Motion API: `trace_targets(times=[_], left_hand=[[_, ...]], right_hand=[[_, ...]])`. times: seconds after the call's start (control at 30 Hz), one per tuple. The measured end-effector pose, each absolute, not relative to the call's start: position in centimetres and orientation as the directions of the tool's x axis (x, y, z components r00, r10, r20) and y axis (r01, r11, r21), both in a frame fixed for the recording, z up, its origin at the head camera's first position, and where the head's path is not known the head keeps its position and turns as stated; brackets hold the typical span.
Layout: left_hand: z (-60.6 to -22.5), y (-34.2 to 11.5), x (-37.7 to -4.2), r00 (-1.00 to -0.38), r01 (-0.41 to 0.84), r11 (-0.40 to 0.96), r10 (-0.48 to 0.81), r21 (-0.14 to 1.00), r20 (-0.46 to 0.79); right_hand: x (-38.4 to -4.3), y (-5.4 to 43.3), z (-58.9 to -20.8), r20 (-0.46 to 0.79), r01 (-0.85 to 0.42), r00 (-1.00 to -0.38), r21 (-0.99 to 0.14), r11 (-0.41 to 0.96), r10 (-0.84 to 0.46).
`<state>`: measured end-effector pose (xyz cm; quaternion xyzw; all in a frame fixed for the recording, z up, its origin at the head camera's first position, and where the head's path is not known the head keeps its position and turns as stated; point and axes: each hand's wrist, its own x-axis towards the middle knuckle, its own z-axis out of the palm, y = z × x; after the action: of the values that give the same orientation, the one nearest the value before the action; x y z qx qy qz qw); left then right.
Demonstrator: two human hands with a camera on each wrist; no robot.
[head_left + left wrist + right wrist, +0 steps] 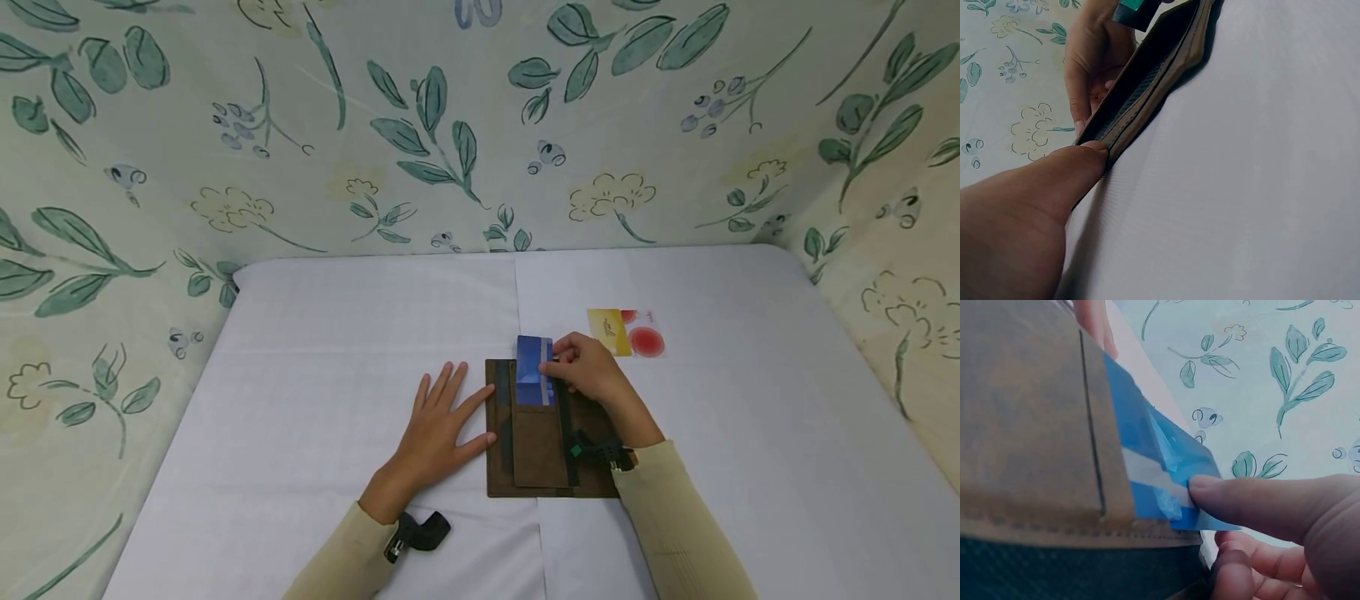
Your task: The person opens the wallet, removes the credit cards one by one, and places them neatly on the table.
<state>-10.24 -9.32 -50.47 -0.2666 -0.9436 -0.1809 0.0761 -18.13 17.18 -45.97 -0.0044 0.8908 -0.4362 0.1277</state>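
A brown leather wallet (538, 454) lies opened out on the white cloth, its dark inner lining showing in the left wrist view. Partly inside one of its pockets is a blue card (529, 371) with a pale stripe, its upper part sticking out. My right hand (592, 371) pinches that card at its right edge; in the right wrist view the thumb presses on the card's face (1179, 469). Fingers spread, my left hand (438, 429) lies flat beside the wallet, thumb and forefinger tips on its left edge. The wallet's right part is partly hidden under my right wrist.
Beyond my right hand lie a yellow card (609, 332) and a clear-and-white card with a red disc (647, 341), side by side on the white-covered table (337, 333). A leaf-patterned cloth (420, 167) hangs behind and around the table.
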Motion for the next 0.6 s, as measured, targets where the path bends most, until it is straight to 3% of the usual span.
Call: trace_targets(times=[0.6], left_hand=[[-50.34,-9.19,-10.13,-0.854,0.518,0.802,0.467,0.296,0.229]], right_hand=[[-18.31,17.95,-45.64,-0.204,0.088,-0.953,-0.895,0.438,-0.225]])
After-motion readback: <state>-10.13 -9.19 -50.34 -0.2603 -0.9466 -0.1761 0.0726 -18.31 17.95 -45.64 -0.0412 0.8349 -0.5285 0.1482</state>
